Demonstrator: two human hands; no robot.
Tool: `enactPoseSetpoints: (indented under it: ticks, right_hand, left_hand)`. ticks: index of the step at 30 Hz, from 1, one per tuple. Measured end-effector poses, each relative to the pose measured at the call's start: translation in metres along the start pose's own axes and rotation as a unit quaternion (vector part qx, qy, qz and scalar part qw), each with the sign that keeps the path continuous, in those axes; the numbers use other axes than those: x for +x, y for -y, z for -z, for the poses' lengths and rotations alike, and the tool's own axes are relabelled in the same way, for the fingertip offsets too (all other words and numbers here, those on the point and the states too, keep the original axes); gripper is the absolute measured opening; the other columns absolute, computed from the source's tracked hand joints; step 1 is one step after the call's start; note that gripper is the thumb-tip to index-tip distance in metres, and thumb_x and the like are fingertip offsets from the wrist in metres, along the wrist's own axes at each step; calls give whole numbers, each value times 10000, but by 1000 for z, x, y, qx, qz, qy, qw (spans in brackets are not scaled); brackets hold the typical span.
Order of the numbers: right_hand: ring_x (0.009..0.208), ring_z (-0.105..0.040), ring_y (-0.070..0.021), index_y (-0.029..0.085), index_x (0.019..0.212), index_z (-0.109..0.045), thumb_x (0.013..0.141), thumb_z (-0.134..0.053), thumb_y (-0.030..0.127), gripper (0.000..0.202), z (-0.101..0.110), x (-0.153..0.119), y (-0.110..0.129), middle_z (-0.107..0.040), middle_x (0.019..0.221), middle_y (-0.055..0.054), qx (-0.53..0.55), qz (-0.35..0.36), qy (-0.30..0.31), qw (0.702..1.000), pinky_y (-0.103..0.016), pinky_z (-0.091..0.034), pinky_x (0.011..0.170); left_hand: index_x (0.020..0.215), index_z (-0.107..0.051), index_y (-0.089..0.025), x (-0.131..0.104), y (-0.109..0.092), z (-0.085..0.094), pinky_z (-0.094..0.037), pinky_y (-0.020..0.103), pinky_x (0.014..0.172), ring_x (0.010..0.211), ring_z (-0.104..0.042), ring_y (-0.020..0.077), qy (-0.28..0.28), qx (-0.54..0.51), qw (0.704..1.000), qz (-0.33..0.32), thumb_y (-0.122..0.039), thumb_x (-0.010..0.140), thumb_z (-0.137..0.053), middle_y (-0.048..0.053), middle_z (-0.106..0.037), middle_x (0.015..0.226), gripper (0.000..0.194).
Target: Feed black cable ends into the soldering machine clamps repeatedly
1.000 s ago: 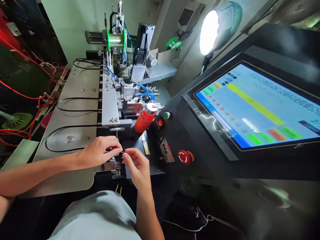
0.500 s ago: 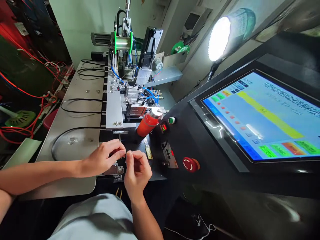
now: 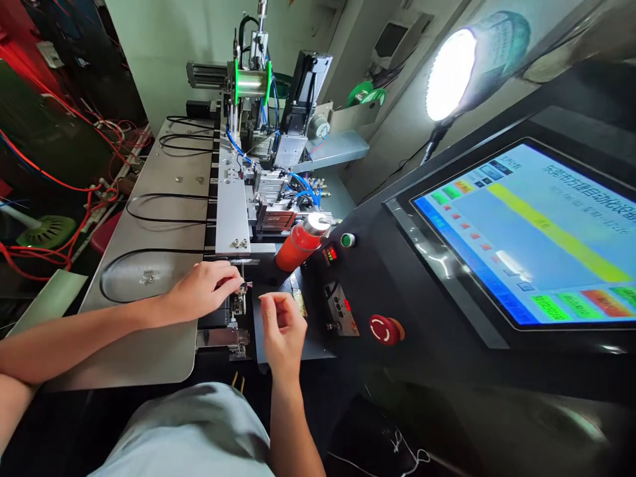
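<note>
My left hand [image 3: 212, 286] is closed in a pinch at the front end of the metal machine rail. Its thumb and fingers grip the end of a thin black cable, and fine coloured wires [image 3: 249, 285] stick out to the right of the fingertips. A little to the right, apart from the wires, my right hand [image 3: 285, 326] is raised with thumb and forefinger pressed together. Whether anything small is between those fingertips I cannot make out. Below the left hand sits a small metal mechanism [image 3: 240, 301] of the machine.
Several looped black cables [image 3: 166, 222] lie on the grey metal plate [image 3: 163, 358] at left. A red bottle [image 3: 298, 246] stands beyond my right hand. The wire-spool machine [image 3: 251, 83] rises behind. At right are a lit lamp [image 3: 451, 74], a touchscreen [image 3: 556, 238] and a red stop button [image 3: 385, 329].
Half a second ago both hands' fingertips met at the cable end. My right hand has since drawn away to the right, and the fine wires now show beside my left fingertips.
</note>
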State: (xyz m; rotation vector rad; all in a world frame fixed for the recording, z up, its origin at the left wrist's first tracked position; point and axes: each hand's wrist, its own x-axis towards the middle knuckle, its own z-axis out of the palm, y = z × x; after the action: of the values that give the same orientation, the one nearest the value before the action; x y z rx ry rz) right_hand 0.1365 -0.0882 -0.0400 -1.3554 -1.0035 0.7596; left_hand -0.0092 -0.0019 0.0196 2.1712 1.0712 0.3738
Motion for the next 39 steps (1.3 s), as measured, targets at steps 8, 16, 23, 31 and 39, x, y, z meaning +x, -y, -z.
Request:
enactPoseSetpoints:
  ticks: [8,16,23,31,39]
  right_hand:
    - [508,-402,-84,171,702,-564,871,-568,381,270,10,2,-5,-461,583,51,-14,-31,-36,999,-212,-319,466]
    - [525,-413,-93,174,706,-564,869,-558,396,276,9,2,-10,-473,595,43,-30,-31,-35,998,-220,-329,484]
    - [559,-411,-101,189,711,-524,906,-506,403,290,4,12,-24,-452,608,45,-31,-21,38,999,-232,-327,524]
    - [558,-305,-92,222,671,-344,948,-398,406,337,-17,36,-33,-303,604,70,-57,12,133,989,-240,-258,533]
    - [577,-319,-101,227,685,-339,953,-372,343,294,-29,34,-43,-315,628,61,4,48,119,992,-245,-276,544]
  left_hand:
    - [722,-632,-156,11,12,-5,-320,234,619,616,-511,129,64,70,993,69,-285,903,-435,16,-624,680,297]
    - [674,-608,-150,12,16,-9,-290,224,580,562,-466,116,58,83,993,61,-284,895,-442,11,-590,616,307]
    - [625,-588,-145,14,13,-14,-265,231,560,532,-432,111,42,107,991,65,-282,897,-480,4,-561,572,323]
    - [647,-625,-146,16,9,-13,-282,241,573,556,-483,122,38,139,987,64,-233,890,-495,17,-602,601,289]
    - [872,-683,-147,7,10,-21,-368,253,594,738,-632,176,0,269,963,24,-252,930,-510,54,-668,854,211]
